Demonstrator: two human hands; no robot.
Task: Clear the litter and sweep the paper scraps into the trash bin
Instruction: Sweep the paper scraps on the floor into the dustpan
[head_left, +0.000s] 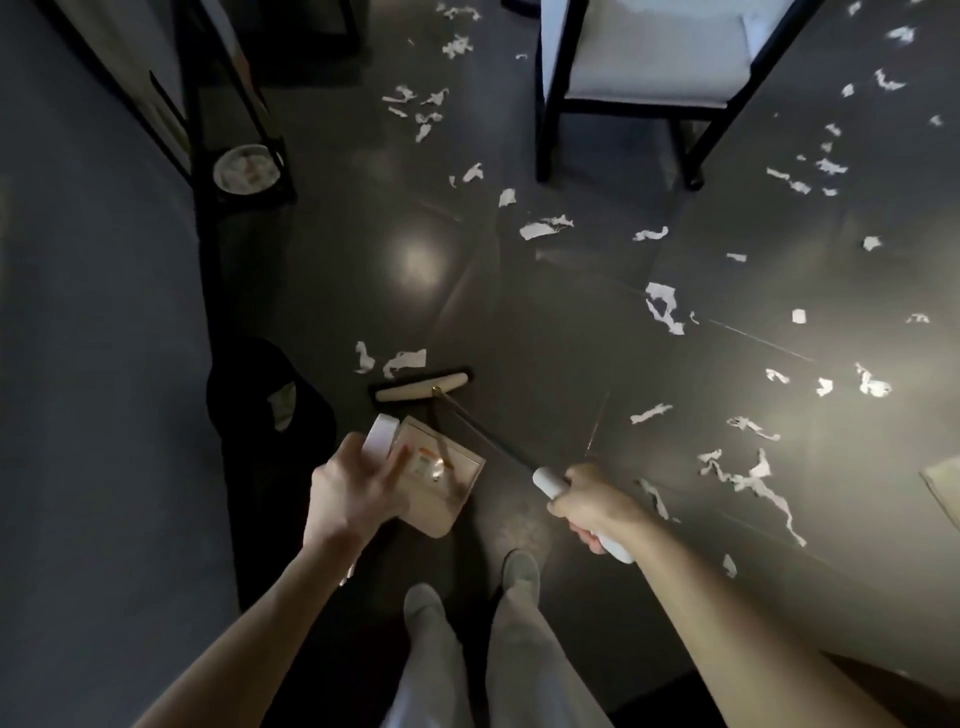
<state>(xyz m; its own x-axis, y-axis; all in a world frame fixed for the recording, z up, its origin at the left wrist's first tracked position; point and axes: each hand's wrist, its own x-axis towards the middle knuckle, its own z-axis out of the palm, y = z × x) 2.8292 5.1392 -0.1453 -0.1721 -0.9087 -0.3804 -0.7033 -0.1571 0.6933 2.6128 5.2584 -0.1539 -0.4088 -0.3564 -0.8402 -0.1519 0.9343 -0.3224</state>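
While the paper scraps (662, 306) lie strewn over most of the dark floor (545, 353), from the top centre down to the lower right of the frame, very little of the job looks done. The trash bin (270, 395), black-lined, stands at centre left, just beside the person's tools.

The right hand (587, 506), at lower centre right, has its fingers clamped round the white grip of the broom (423, 388), whose pale head rests on the floor at centre frame, just below two scraps (405, 361). The left hand (353, 486), at lower centre left, holds the white handle of the beige dustpan (447, 488), thumb on one side and fingers lying along the other; how firmly it grips I cannot tell, nor whether the pan's lip touches the floor.

Several things could go wrong from here, as I judge it. The scraps look thin and light, so a quick stroke may flick them outward rather than gather them. If the pan sits tilted, pieces may slide under its lip. The long curled strips at lower right could snag on the bristles and drag. Scraps near the chair (649, 78) at top right sit close to its legs, where the broom head may catch. The bin is near enough that a wide backswing could knock it.
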